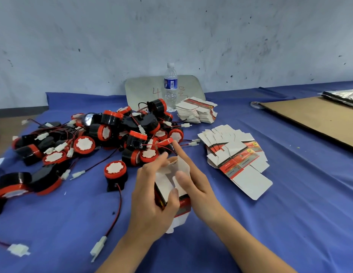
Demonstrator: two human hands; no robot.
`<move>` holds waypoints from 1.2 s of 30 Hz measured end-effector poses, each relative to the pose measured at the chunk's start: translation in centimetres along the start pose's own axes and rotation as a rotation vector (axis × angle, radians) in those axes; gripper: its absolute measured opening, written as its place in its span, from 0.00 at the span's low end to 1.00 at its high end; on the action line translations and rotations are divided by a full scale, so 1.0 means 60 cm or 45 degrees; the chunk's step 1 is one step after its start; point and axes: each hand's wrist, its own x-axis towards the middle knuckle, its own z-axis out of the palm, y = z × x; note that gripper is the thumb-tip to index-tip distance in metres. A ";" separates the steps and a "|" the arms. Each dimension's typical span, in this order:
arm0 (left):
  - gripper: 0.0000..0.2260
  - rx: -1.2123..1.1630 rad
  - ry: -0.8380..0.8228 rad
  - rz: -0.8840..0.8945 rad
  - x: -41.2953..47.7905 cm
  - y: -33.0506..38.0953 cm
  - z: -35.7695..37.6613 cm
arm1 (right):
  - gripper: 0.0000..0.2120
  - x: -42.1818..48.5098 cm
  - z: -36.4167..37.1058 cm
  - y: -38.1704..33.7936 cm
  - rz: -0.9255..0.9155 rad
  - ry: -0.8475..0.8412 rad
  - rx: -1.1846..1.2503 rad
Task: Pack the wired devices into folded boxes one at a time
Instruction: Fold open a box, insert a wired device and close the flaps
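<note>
Our left hand (152, 203) and right hand (199, 188) gripped the red-and-white box (164, 184), flaps open. Its long axis pointed away from us.

Even, diffuse light is filling the scene, leaving only faint shadows on the desk (290, 203). Wide-angle distortion is bowing the wall (191, 32) line, and fine detail is smearing softly.

Left side of the counter (59, 223) is pretty much jammed: tangled pile of wired devices (104, 138), plus a lone device (115, 172) whose wire (117, 209) snakes toward the near edge. Fanned flat boxes (238, 158) sit just right of the box (167, 184) in the left grip (150, 198) and right grip (199, 188). Beyond them, bare counter up to the cardboard sheet (313, 119). Bottle (170, 87) and stacked boxes (195, 113) block the back.
</note>
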 end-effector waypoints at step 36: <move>0.12 0.055 0.041 -0.021 0.002 -0.009 -0.002 | 0.19 0.012 -0.001 0.008 0.242 -0.042 0.348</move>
